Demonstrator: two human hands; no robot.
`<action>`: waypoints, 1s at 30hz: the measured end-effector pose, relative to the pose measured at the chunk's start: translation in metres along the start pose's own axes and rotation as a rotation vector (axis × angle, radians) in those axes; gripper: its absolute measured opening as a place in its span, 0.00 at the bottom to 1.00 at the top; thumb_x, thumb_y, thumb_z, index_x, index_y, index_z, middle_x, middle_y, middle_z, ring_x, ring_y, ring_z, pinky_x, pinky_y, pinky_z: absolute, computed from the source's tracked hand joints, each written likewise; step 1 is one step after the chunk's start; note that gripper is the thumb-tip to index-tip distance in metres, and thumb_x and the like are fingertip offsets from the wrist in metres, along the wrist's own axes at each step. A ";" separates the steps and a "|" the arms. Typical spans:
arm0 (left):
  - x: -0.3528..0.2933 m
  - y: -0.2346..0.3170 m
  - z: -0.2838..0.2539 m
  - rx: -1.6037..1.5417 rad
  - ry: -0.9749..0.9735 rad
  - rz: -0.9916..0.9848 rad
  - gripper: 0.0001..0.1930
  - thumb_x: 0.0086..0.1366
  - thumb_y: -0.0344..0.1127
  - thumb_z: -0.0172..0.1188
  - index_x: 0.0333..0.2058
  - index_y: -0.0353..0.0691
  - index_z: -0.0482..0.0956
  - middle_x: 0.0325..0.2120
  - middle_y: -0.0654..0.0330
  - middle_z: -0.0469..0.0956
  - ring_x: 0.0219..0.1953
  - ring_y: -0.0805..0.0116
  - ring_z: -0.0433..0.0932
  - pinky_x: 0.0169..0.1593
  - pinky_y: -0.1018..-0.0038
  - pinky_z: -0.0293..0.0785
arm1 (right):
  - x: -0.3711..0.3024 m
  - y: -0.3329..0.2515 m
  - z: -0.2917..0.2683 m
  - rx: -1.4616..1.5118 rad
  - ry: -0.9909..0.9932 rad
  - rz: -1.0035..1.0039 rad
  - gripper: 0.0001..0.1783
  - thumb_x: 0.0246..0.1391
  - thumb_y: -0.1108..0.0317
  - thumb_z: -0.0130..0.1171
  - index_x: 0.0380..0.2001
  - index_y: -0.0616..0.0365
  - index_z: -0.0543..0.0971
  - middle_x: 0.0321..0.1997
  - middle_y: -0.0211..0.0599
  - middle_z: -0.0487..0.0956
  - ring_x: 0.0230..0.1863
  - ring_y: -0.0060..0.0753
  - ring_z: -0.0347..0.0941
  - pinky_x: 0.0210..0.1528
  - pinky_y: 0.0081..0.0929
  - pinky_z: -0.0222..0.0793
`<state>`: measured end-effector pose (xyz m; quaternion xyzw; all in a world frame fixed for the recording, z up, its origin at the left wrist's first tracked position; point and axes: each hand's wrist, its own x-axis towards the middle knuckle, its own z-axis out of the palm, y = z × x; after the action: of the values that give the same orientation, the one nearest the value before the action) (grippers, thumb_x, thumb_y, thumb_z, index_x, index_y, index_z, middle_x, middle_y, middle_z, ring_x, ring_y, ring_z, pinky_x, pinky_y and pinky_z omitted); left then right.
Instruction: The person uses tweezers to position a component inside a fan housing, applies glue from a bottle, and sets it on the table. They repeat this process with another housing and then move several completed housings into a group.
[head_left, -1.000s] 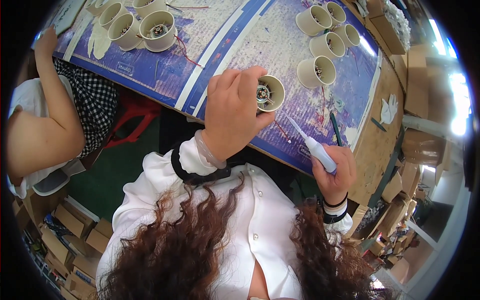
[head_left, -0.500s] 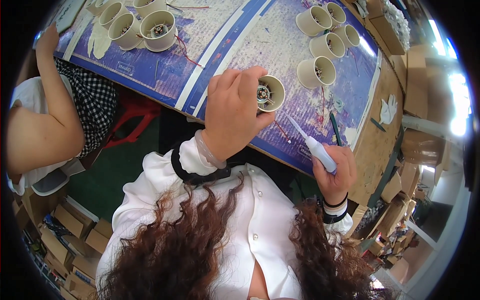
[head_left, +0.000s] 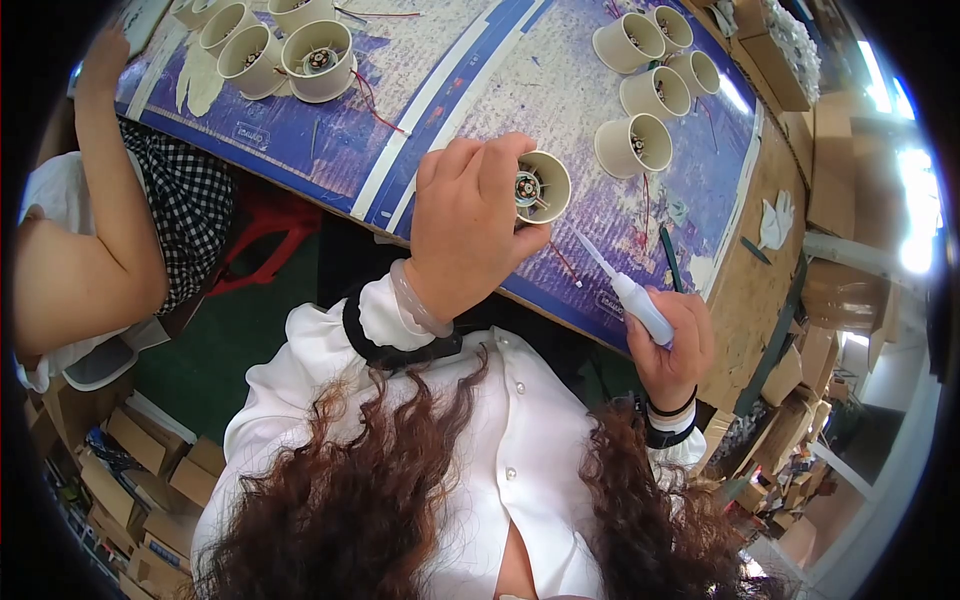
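Note:
My left hand [head_left: 468, 205] wraps round the side of a cream cylindrical housing [head_left: 553, 188] near the table's front edge. Inside the housing sits a small round motor part [head_left: 528, 187] with spokes around it. A thin red wire [head_left: 565, 262] with a small white plug trails from the housing toward me. In my right hand [head_left: 672, 340] is a translucent squeeze bottle [head_left: 641, 308] with a long pointed nozzle. The nozzle points up and left toward the housing, with a gap between them. My fingers are closed on both things.
Several similar housings [head_left: 318, 62] stand at the back left, and another group [head_left: 634, 146] at the back right. A dark green strip [head_left: 670, 258] and a crumpled white glove [head_left: 776, 220] lie to the right. At the left sits another person, one arm [head_left: 105, 170] on the table.
The other person's hand at the far left has shifted slightly up. My two hands, the housing and the bottle are practically still.

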<state>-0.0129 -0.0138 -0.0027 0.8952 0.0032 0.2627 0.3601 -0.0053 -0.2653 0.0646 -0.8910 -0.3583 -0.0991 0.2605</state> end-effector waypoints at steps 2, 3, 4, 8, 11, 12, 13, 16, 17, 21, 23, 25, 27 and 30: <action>0.000 0.000 0.000 -0.002 0.000 -0.001 0.37 0.44 0.34 0.77 0.54 0.42 0.70 0.40 0.59 0.78 0.47 0.58 0.74 0.52 0.60 0.64 | 0.000 0.000 0.000 -0.002 0.003 -0.005 0.17 0.46 0.81 0.72 0.40 0.64 0.78 0.36 0.46 0.81 0.34 0.43 0.78 0.37 0.31 0.74; 0.000 0.000 0.000 -0.002 0.000 -0.001 0.37 0.44 0.34 0.77 0.54 0.42 0.70 0.40 0.59 0.78 0.47 0.58 0.74 0.52 0.60 0.64 | 0.000 0.000 0.000 -0.003 0.003 -0.005 0.17 0.46 0.81 0.72 0.40 0.64 0.78 0.36 0.46 0.81 0.34 0.43 0.78 0.37 0.31 0.74; 0.000 0.000 0.000 -0.002 -0.001 -0.002 0.37 0.44 0.34 0.77 0.54 0.42 0.70 0.40 0.59 0.78 0.47 0.58 0.74 0.52 0.60 0.64 | 0.000 0.000 0.000 -0.003 0.002 -0.005 0.17 0.46 0.81 0.72 0.40 0.64 0.78 0.36 0.46 0.81 0.34 0.43 0.78 0.37 0.31 0.74; -0.001 0.000 0.000 -0.004 -0.007 -0.004 0.37 0.44 0.34 0.77 0.54 0.42 0.70 0.41 0.59 0.78 0.47 0.58 0.74 0.53 0.60 0.64 | 0.001 0.001 0.000 -0.010 0.012 -0.016 0.18 0.45 0.80 0.73 0.40 0.64 0.79 0.35 0.45 0.81 0.34 0.42 0.78 0.36 0.31 0.74; 0.000 0.000 0.000 -0.006 -0.011 -0.006 0.37 0.44 0.34 0.77 0.54 0.42 0.69 0.41 0.59 0.78 0.47 0.58 0.74 0.53 0.60 0.64 | 0.002 0.001 0.001 -0.021 0.035 -0.037 0.19 0.43 0.78 0.76 0.39 0.63 0.80 0.34 0.43 0.81 0.32 0.42 0.78 0.32 0.32 0.74; -0.001 0.000 0.000 -0.005 -0.009 -0.004 0.37 0.44 0.34 0.77 0.54 0.42 0.69 0.41 0.59 0.78 0.47 0.58 0.74 0.53 0.60 0.64 | 0.002 0.001 0.001 -0.023 0.033 -0.037 0.19 0.43 0.77 0.76 0.39 0.63 0.80 0.34 0.43 0.81 0.32 0.42 0.78 0.32 0.32 0.74; -0.001 0.000 0.000 -0.005 -0.006 -0.002 0.37 0.44 0.34 0.77 0.54 0.42 0.69 0.42 0.59 0.78 0.47 0.58 0.74 0.53 0.60 0.64 | 0.002 0.001 0.001 -0.026 0.031 -0.036 0.19 0.43 0.77 0.76 0.39 0.63 0.80 0.34 0.43 0.81 0.32 0.42 0.78 0.32 0.32 0.73; -0.001 -0.001 0.000 -0.005 -0.006 -0.003 0.37 0.44 0.34 0.77 0.54 0.42 0.69 0.42 0.59 0.78 0.47 0.58 0.74 0.53 0.60 0.64 | 0.002 0.001 0.001 -0.031 0.028 -0.035 0.19 0.43 0.77 0.76 0.39 0.63 0.80 0.34 0.43 0.81 0.32 0.42 0.78 0.32 0.32 0.73; 0.000 0.000 0.000 -0.007 -0.009 -0.006 0.37 0.44 0.34 0.77 0.54 0.42 0.69 0.42 0.59 0.78 0.47 0.58 0.74 0.53 0.60 0.64 | 0.003 0.000 0.001 -0.033 0.026 -0.034 0.19 0.43 0.77 0.76 0.39 0.63 0.80 0.34 0.43 0.81 0.32 0.42 0.78 0.32 0.32 0.73; -0.001 0.000 0.000 -0.006 -0.012 -0.013 0.37 0.44 0.34 0.77 0.54 0.42 0.69 0.42 0.59 0.78 0.47 0.57 0.74 0.53 0.59 0.64 | 0.003 0.000 0.000 -0.036 0.022 -0.031 0.19 0.43 0.77 0.77 0.39 0.62 0.80 0.34 0.43 0.81 0.32 0.42 0.78 0.32 0.31 0.73; 0.000 0.000 0.000 -0.006 -0.012 -0.013 0.37 0.44 0.34 0.77 0.54 0.42 0.69 0.42 0.58 0.78 0.47 0.57 0.74 0.53 0.59 0.64 | 0.003 0.000 0.000 -0.037 0.022 -0.029 0.19 0.43 0.77 0.77 0.39 0.62 0.80 0.34 0.43 0.81 0.32 0.42 0.78 0.32 0.31 0.73; 0.000 0.001 -0.001 -0.004 -0.012 -0.015 0.37 0.44 0.34 0.76 0.54 0.42 0.69 0.42 0.58 0.78 0.47 0.57 0.74 0.54 0.59 0.64 | 0.004 -0.001 -0.001 -0.039 0.021 -0.033 0.19 0.43 0.77 0.77 0.39 0.62 0.80 0.34 0.42 0.81 0.32 0.42 0.78 0.32 0.31 0.73; 0.000 0.001 -0.001 -0.004 -0.011 -0.015 0.37 0.44 0.34 0.76 0.54 0.42 0.69 0.42 0.58 0.78 0.47 0.57 0.74 0.54 0.59 0.64 | 0.003 -0.001 -0.001 -0.041 0.021 -0.034 0.19 0.43 0.77 0.77 0.39 0.62 0.80 0.34 0.42 0.81 0.32 0.42 0.78 0.32 0.31 0.73; -0.001 0.000 0.001 -0.009 0.003 -0.006 0.37 0.44 0.34 0.76 0.54 0.42 0.69 0.42 0.58 0.78 0.47 0.57 0.74 0.53 0.59 0.64 | 0.002 0.001 0.001 -0.035 0.029 -0.042 0.19 0.43 0.77 0.76 0.40 0.62 0.80 0.34 0.42 0.81 0.32 0.42 0.78 0.32 0.32 0.74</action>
<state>-0.0132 -0.0146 -0.0032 0.8931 0.0050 0.2628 0.3650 -0.0031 -0.2647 0.0639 -0.8861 -0.3715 -0.1239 0.2480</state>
